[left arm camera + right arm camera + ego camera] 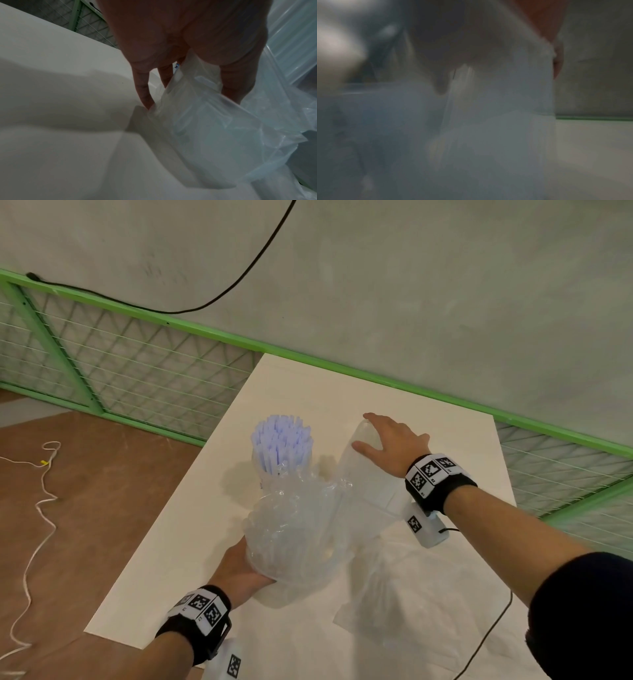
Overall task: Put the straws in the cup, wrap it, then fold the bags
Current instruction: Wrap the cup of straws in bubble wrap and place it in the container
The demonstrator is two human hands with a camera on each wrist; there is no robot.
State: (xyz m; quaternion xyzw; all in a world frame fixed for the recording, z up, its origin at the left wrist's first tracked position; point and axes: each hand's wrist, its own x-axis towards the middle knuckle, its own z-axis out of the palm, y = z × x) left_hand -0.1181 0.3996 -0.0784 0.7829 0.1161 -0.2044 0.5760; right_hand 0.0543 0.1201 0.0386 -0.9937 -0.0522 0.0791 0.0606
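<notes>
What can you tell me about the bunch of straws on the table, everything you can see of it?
The straws are a dense bunch of pale blue-white tubes standing upright, tops fanned slightly and cut ends up. Their lower part is hidden in crinkled clear plastic wrap, so the cup itself cannot be made out. They stand on the white table, left of centre. The left hand holds the wrap low down; neither hand touches the straws.

Pale lilac-blue straws (281,444) are showing against a cream desk (191,529); clear bags (294,542) are looking milky; the railing (219,332) is showing bright green.

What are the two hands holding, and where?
Left hand grips the crumpled plastic bag at its near end. Right hand lies flat on another bag, gripping nothing.
</notes>
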